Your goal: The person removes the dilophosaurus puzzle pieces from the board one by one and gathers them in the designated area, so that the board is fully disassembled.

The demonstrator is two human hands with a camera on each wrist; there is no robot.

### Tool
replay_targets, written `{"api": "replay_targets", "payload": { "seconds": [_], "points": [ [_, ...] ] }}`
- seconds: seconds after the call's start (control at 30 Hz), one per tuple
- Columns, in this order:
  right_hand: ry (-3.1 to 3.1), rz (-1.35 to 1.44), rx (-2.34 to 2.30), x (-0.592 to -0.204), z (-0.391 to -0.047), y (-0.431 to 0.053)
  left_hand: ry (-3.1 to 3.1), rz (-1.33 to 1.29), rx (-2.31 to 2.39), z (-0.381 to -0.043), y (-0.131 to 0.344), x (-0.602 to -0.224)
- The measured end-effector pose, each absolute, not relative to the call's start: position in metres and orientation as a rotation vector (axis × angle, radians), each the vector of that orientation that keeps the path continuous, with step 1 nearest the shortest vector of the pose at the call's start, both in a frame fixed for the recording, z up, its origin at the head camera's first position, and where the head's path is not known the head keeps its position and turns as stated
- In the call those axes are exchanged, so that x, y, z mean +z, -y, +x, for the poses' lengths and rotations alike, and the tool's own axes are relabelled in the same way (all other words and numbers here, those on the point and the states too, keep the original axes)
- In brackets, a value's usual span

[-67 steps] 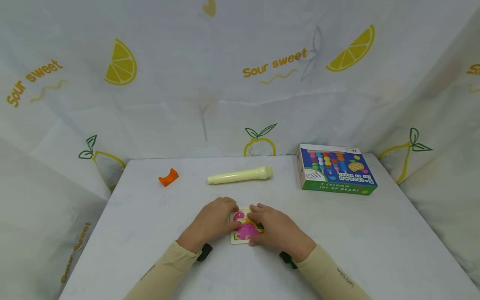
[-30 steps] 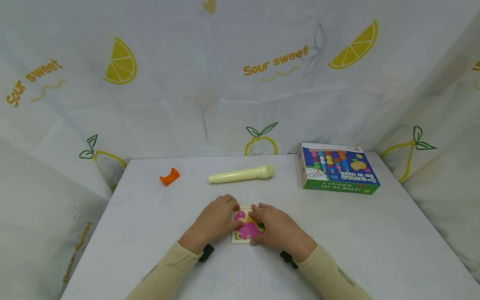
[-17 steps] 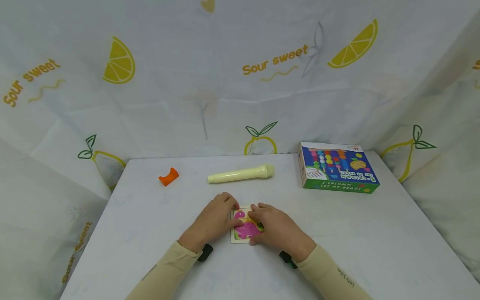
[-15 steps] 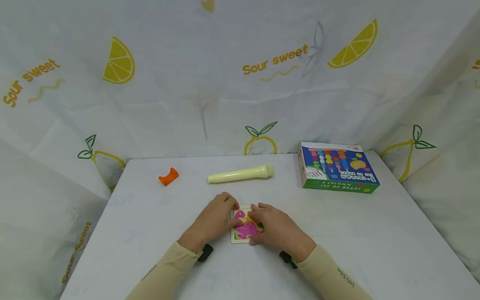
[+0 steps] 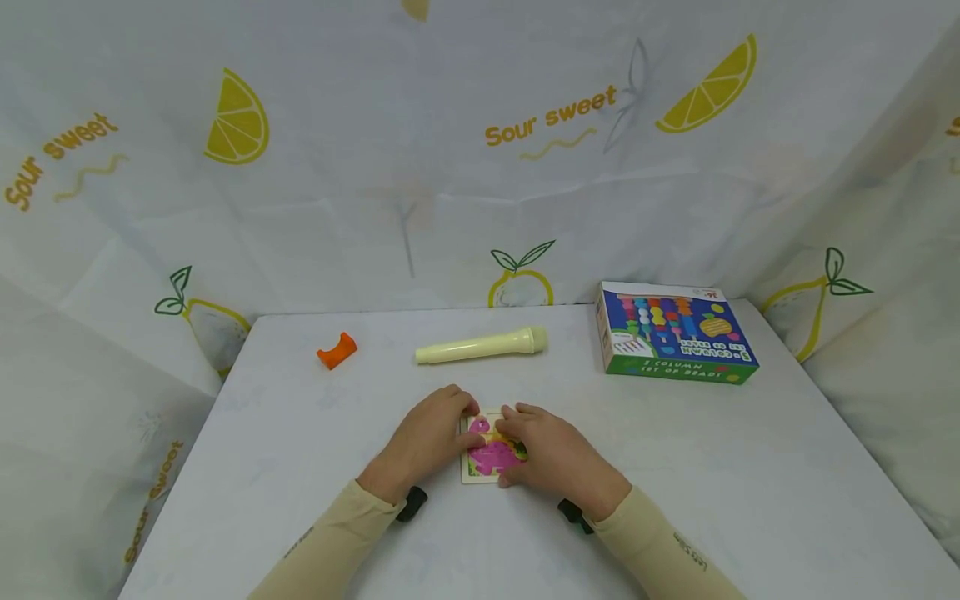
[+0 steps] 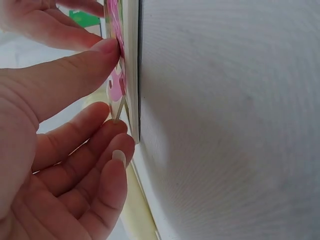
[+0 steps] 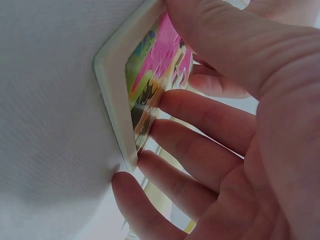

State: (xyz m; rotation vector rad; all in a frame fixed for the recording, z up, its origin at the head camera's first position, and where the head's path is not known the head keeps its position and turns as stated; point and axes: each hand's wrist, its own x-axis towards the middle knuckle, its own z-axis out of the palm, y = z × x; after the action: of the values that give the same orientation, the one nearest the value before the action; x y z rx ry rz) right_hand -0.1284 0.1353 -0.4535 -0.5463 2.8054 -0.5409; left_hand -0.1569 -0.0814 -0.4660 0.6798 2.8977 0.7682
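Observation:
A small square jigsaw puzzle [image 5: 492, 458] with a pink dinosaur on it lies on the table in front of the person. My left hand [image 5: 429, 435] is at its left side, thumb on the pink picture and fingers at the far left corner. In the left wrist view a thin puzzle piece [image 6: 116, 87] stands tilted out of the frame, pinched between that thumb and the fingertips. From the right, my right hand [image 5: 558, 454] holds the puzzle, its thumb by the near edge and several fingertips on the picture and far rim. This hand covers the puzzle's right part.
Behind the hands lies a pale yellow toy microphone [image 5: 482, 346]. An orange curved block [image 5: 337, 351] is at the back left. At the back right sits a blue and green bead set box [image 5: 678, 333], close to the printed white curtain [image 5: 337, 242].
Both hands keep their places at the puzzle. The scene has shifted slightly upward in the head view.

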Motion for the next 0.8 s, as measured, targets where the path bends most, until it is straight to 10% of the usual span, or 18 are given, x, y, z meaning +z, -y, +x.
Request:
{"api": "replay_targets", "payload": {
  "seconds": [0.8],
  "points": [
    [-2.770, -0.475, -0.549, -0.451, -0.129, -0.134, -2.560, 0.399, 1.210, -0.174, 0.101, -0.472]
  ]
}}
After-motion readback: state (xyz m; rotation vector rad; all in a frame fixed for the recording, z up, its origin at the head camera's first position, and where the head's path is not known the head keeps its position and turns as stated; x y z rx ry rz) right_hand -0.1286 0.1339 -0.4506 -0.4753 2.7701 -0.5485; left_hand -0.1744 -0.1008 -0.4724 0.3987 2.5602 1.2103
